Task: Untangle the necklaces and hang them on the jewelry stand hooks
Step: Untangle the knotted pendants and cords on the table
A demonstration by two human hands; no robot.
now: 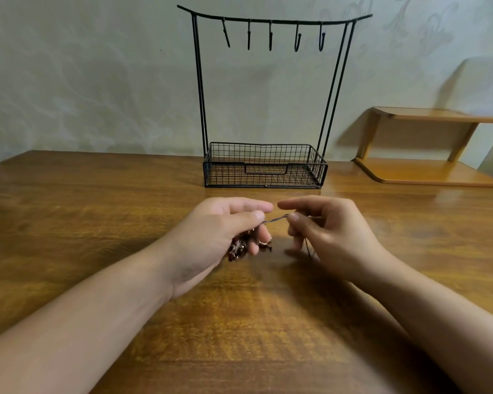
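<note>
A tangled bunch of necklaces (238,248), dark red beads and thin chain, hangs just above the table under my left hand (219,231), whose curled fingers hold it. A short stretch of chain (276,218) runs taut between the two hands. My right hand (325,231) pinches its other end between thumb and forefinger, and a thin strand dangles below that hand. The black wire jewelry stand (264,166) stands behind, against the wall. Its top bar carries several bare hooks (271,35).
The wooden table (97,223) stretches wide on both sides of my hands. A low two-level wooden shelf (427,172) sits at the back right next to the stand. A pale wall closes the far edge.
</note>
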